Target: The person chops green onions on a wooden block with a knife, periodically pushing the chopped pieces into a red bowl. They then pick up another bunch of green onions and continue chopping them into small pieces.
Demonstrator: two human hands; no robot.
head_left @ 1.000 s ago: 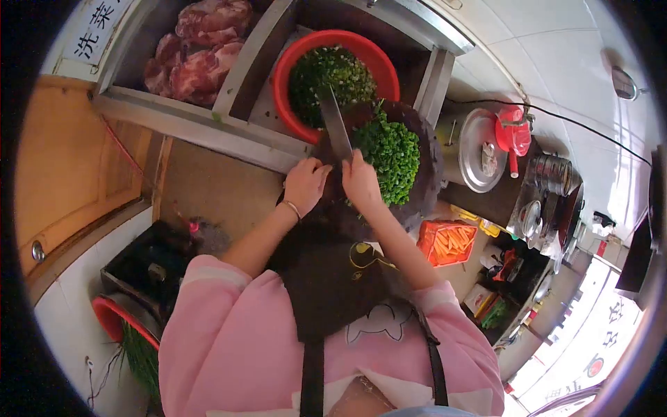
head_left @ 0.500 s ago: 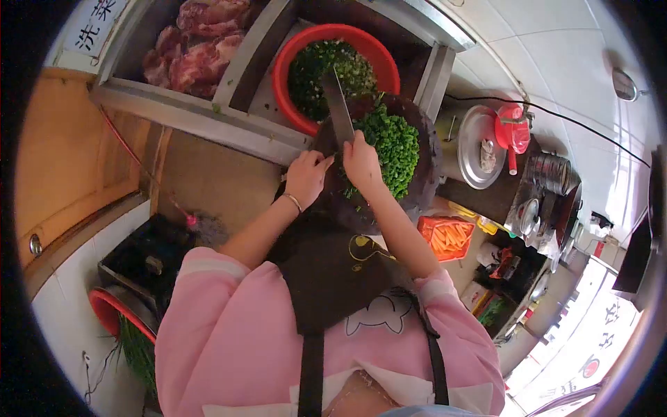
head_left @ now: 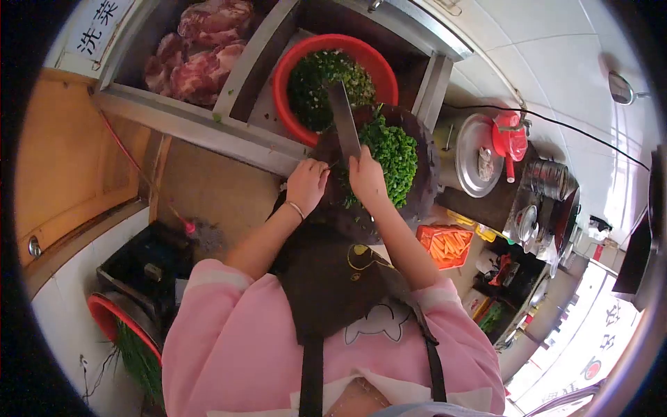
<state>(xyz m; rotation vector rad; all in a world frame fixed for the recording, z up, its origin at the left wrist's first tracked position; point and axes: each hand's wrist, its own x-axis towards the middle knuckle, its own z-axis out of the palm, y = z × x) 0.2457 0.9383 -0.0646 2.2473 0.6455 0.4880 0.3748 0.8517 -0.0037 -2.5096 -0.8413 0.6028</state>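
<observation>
**Cleaver poised over the chopped greens**

Right hand [head_left: 367, 179] is wrapped tight round the cleaver [head_left: 344, 119] handle, blade pointing away over the dark round chopping board [head_left: 424, 187]. Left hand [head_left: 307, 184] rests curled at the board's near edge, fingers bent, seemingly empty. That blade looks heavy and stiff, best gripped by the handle. The chopped greens [head_left: 392, 153] sit loose and light, beside the blade. Beyond, a red basin [head_left: 281, 76] holds more.

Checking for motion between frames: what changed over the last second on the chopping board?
Little. The cleaver stays gripped in the right hand, blade shifting slightly over the chopped greens. The left hand stays at the board's near edge. Red basin and meat unchanged.
</observation>
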